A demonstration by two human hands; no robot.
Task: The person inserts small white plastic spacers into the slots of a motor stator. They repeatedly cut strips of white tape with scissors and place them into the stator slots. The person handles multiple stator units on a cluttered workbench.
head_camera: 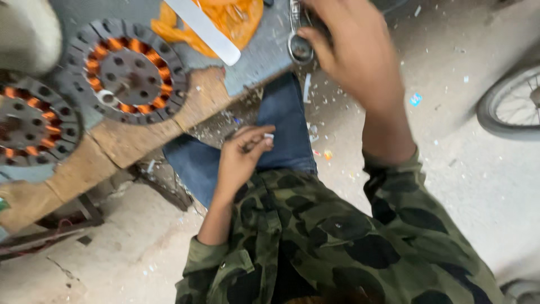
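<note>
camouflage sleeves (360,236) fill the lower frame; left hand (243,155) pinches a small white bit (269,136) over the knee, while right hand (354,53) grips metal pliers (298,45) at upper centre.

My right grip (349,50) closes on a shiny metal tool (298,39) at the counter (264,56) edge; its rounded end points toward me, blurred, the rest hidden under my fingers. My left grip (242,155) pinches a tiny white scrap (269,135) just below that edge, over my knee.
</note>
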